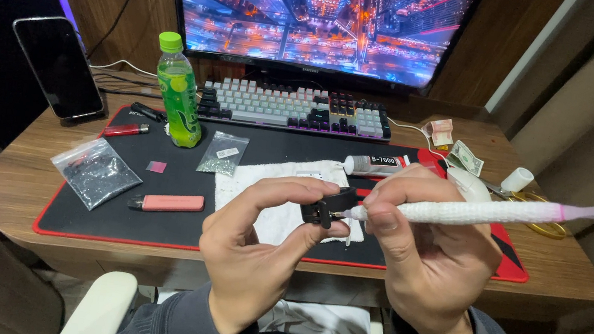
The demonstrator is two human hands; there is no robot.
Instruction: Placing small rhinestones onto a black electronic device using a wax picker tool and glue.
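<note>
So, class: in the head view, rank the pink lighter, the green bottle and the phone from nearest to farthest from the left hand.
Measured from the left hand:
1. Pink lighter, lying on the mat just to the hand's left.
2. Green bottle, standing farther back on the mat's left part.
3. Phone, propped at the desk's far left.

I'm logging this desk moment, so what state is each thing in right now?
left hand: pinching a small black part
right hand: gripping a white pen tool, tip at the part
green bottle: upright, capped
glue tube: lying flat
monitor: on
phone: screen dark, propped up
keyboard: backlit
plastic bags: lying flat
</note>
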